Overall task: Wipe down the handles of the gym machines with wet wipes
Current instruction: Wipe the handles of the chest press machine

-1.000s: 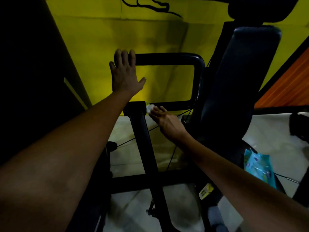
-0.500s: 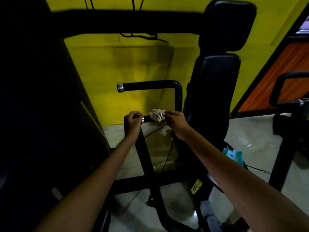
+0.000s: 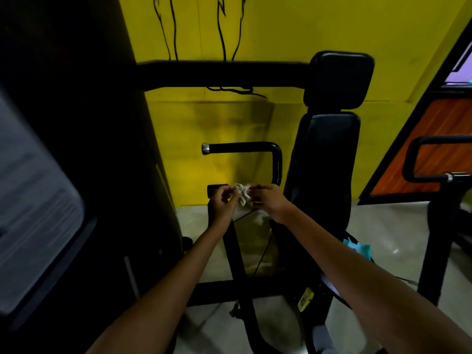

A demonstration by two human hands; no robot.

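Both my hands pinch the crumpled wipe [image 3: 242,194] at centre frame: left hand [image 3: 221,203] at its 9 o'clock, right hand [image 3: 268,202] at its 3 o'clock, fingers curled on it. They partly hide the lower handle [image 3: 214,189]; the upper handle [image 3: 242,148] sits at 12 o'clock. Black machine [image 3: 63,149] at 9 o'clock is lost in dark. My right arm half covers the teal pack [image 3: 357,247] at 4 o'clock. Yellow wall [image 3: 281,29] behind, pale floor [image 3: 383,226] below.
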